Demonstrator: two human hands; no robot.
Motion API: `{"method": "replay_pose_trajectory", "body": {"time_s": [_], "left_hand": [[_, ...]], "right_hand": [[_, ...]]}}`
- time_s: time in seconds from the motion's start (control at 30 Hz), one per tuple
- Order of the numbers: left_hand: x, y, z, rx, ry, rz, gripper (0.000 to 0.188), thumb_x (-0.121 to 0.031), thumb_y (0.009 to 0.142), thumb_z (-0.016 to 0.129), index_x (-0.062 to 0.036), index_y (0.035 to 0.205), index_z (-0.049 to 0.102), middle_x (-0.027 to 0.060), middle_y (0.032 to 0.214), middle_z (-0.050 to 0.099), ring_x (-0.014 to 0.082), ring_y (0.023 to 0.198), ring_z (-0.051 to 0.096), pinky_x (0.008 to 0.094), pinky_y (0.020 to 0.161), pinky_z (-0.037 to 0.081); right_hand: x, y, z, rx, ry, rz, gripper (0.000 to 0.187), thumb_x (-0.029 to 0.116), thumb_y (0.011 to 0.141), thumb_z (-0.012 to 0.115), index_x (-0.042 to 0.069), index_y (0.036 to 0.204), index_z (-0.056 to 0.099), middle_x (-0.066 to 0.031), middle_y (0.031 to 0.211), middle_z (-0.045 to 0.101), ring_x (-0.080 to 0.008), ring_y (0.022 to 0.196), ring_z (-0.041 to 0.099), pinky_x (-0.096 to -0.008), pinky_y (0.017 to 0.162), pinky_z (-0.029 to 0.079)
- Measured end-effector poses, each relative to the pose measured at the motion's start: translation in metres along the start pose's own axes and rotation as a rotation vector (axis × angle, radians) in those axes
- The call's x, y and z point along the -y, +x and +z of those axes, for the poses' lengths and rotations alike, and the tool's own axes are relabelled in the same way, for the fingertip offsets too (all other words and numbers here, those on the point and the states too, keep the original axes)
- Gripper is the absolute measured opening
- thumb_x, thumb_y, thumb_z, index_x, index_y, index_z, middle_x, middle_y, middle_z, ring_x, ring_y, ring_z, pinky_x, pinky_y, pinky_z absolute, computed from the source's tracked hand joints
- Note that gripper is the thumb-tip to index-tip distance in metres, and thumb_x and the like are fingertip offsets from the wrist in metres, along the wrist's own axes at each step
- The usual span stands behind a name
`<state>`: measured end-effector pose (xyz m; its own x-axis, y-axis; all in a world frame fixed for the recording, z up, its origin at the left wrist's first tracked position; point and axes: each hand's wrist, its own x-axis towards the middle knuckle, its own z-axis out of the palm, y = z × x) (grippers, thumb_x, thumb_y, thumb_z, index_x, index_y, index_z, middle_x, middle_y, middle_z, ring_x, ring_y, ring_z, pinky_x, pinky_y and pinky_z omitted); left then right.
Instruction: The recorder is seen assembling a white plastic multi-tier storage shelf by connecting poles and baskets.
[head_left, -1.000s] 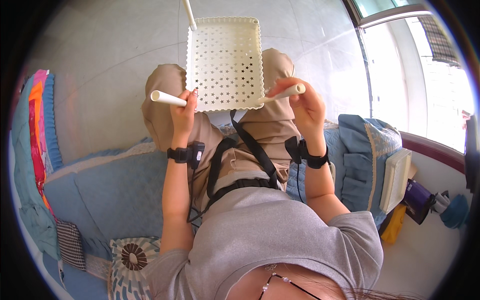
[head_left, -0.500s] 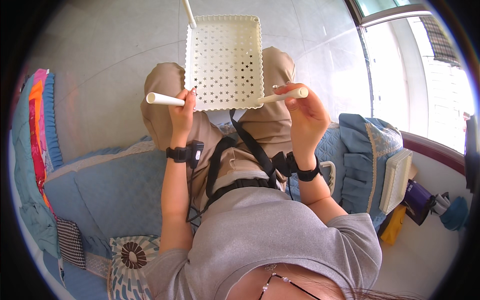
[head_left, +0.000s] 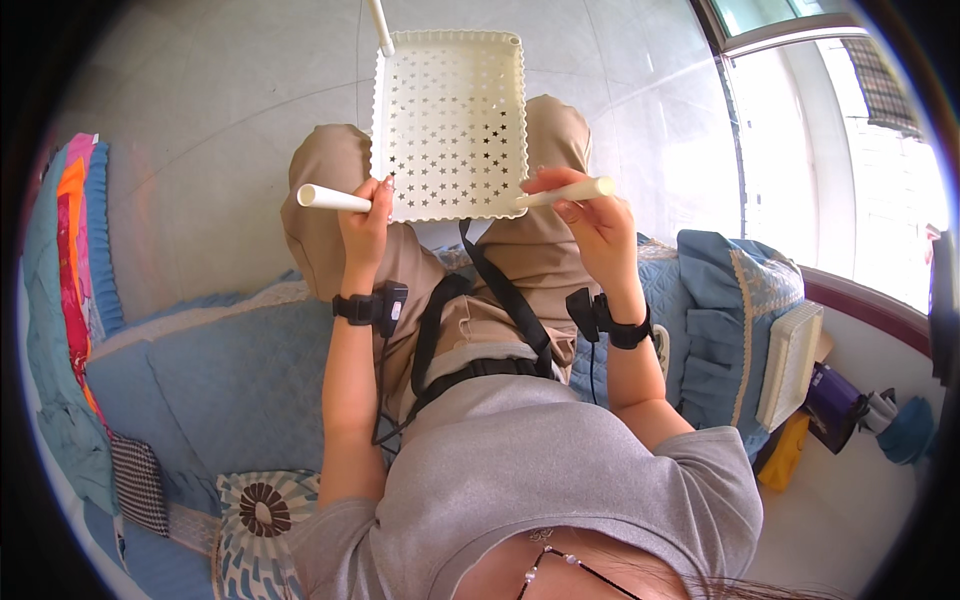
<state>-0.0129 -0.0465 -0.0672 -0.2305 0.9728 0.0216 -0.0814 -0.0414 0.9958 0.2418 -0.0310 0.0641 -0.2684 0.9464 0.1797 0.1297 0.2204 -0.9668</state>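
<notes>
A white plastic rack shelf with a scalloped rim and star-shaped holes rests over my knees. White tubes stick out from three of its corners: a far-left tube, a near-left tube and a near-right tube. The far-right corner bears only a small round socket. My left hand is closed around the near-left corner, where the tube meets the shelf. The thumb and fingers of my right hand close on the near-right tube, close to its corner.
I sit on a blue quilted sofa. A patterned cushion lies at my left, with colourful folded cloths beyond it. By the right armrest stands a pale basket. Window doors are at the far right.
My right hand has moved left along the near-right tube toward the shelf's corner, its fingers closing in. My left hand and the shelf have hardly moved.
</notes>
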Motion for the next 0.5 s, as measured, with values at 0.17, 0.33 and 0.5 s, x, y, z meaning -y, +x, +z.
{"method": "replay_pose_trajectory", "body": {"time_s": [0.17,0.33,0.5], "left_hand": [[0.001,0.001,-0.001,0.007,-0.009,0.021,0.036,-0.018,0.094,0.056,-0.0056,0.063,0.042,-0.0042,0.055,0.038,0.0037,0.052,0.034,0.0220,0.048,0.028],[-0.003,0.001,0.002,0.003,-0.041,0.035,0.035,-0.017,0.094,0.056,-0.0053,0.063,0.042,-0.0041,0.054,0.038,0.0037,0.051,0.034,0.0222,0.047,0.028],[-0.007,0.001,0.006,-0.021,0.020,0.024,0.038,-0.013,0.095,0.050,-0.0074,0.061,0.034,-0.0037,0.053,0.034,0.0047,0.050,0.030,0.0234,0.047,0.026]], "right_hand": [[-0.005,-0.001,0.000,-0.019,-0.079,-0.061,0.012,-0.005,0.084,0.059,-0.002,0.093,0.066,-0.0057,0.087,0.070,-0.0117,0.080,0.065,-0.0252,0.075,0.052],[0.001,0.000,0.012,-0.205,-0.073,0.027,0.010,-0.004,0.078,0.068,-0.001,0.087,0.067,-0.0052,0.085,0.071,-0.0100,0.076,0.065,-0.0231,0.071,0.052],[-0.008,-0.006,0.023,-0.385,-0.092,0.016,0.012,-0.001,0.078,0.071,0.000,0.088,0.065,-0.0048,0.084,0.070,-0.0095,0.077,0.065,-0.0242,0.070,0.052]]}}
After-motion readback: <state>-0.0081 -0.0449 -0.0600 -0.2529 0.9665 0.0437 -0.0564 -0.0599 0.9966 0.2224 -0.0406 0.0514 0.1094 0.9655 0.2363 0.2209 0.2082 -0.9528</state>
